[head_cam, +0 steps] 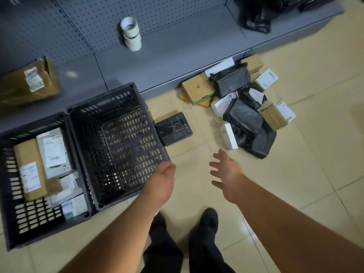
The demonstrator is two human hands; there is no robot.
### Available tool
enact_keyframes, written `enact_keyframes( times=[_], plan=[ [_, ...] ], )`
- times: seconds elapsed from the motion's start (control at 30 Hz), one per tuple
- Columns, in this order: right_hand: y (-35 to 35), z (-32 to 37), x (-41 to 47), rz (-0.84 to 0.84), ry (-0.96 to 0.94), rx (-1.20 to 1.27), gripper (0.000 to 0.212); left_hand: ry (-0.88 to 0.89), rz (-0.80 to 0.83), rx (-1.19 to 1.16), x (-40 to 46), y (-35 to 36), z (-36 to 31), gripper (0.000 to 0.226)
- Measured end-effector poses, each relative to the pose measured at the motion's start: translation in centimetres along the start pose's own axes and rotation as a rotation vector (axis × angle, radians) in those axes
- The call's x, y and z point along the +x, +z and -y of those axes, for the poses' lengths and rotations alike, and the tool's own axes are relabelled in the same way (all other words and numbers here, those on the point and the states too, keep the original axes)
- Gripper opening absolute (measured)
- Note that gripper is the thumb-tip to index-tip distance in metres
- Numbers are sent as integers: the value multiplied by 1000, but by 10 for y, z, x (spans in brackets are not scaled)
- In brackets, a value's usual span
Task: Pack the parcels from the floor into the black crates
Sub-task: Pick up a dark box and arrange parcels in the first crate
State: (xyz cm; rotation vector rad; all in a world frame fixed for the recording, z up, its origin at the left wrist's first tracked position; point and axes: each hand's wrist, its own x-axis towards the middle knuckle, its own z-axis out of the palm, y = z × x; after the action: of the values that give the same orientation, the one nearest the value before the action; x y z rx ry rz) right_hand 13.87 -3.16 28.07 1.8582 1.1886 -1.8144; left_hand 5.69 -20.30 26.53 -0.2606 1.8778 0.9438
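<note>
The left crate (11, 223) already holds parcels; just right of it my left hand (162, 180) grips the near rim of the empty crate (118, 142). Farther right my right hand (226, 172) hangs open, grasping nothing, short of the parcel pile (244, 107) by the shelf base. I reckon grabbing a slippery black bag (229, 79) from the heap could topple the boxes leaning on it.

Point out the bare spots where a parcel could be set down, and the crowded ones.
Free: the right crate, nothing visible on its floor; the shelf between the tape rolls and the black bags; floor tiles between that crate and the right hand. Crowded: the left crate, mostly filled with boxes, and the parcel pile against the shelf base.
</note>
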Motion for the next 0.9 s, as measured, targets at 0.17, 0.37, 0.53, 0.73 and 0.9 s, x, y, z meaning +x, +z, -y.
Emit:
enact_keyframes(
  times=[0.17, 0.37, 0.53, 0.73, 0.9],
  plan=[
    [4, 20, 28, -3, -8, -59, 49, -25, 33, 10, 28, 13, -28, 44],
    [17, 53, 70, -39, -60, -159, 54, -78, 82, 36, 68, 13, -54, 59],
    [31, 77, 108, -28, -17, -197, 59, -134, 63, 53, 108, 6, -65, 54],
    [41, 95, 155, -5, -24, -315, 63, -183, 6, 40, 157, 12, -70, 43],
    [50, 115, 204, 53, -79, -480, 59, -181, -57, 1, 194, 22, -83, 44]
  ],
)
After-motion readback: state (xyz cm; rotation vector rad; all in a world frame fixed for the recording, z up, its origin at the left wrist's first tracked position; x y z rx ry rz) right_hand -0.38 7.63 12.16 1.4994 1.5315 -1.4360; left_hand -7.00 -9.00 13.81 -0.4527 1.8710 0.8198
